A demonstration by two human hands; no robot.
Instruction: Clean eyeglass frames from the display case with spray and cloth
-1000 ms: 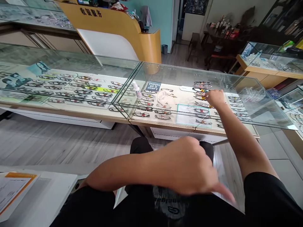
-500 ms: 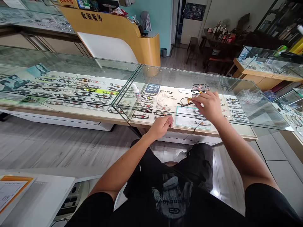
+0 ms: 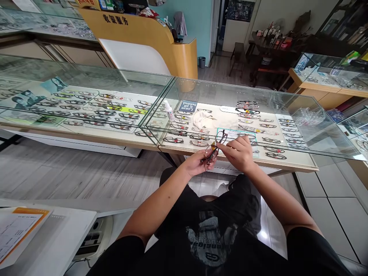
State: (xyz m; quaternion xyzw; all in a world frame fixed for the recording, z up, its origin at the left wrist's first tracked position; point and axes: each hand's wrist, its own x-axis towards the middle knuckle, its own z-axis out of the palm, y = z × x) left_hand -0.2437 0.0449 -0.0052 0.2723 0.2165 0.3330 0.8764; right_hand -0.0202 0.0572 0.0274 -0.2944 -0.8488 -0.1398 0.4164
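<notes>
The eyeglasses (image 3: 212, 156) are in both hands, above the front edge of the glass display case (image 3: 290, 165), with a small yellow tag (image 3: 213, 145) showing among the rims. The left hand (image 3: 198, 164) is half open and turned palm up, its fingers loosely curled under and around the lower part of the eyeglasses. The right hand (image 3: 239, 152) is nearly closed, thumb and forefinger pinching near the upper part, while one clear lens stands up toward the case. The rims and temples overlap so much that it is hard to tell whether there is one pair here or more than one. As things lie, the eyeglasses are out of the rows and in hand, not set down on the display surface. Many others lie inside: a close column of dark frames (image 3: 247, 111) beyond the right hand, more frames (image 3: 275, 156) to its right, and a column of frames (image 3: 173, 140) toward the left end. Whether any of these have been handled cannot be told. A white spray bottle (image 3: 169, 112) stands near the left end, close to a printed card (image 3: 188, 106), and a pale crumpled cloth (image 3: 202, 119) lies just beyond the left hand; neither hand touches them. A teal-edged sheet (image 3: 230, 133) lies partly behind the right hand.
</notes>
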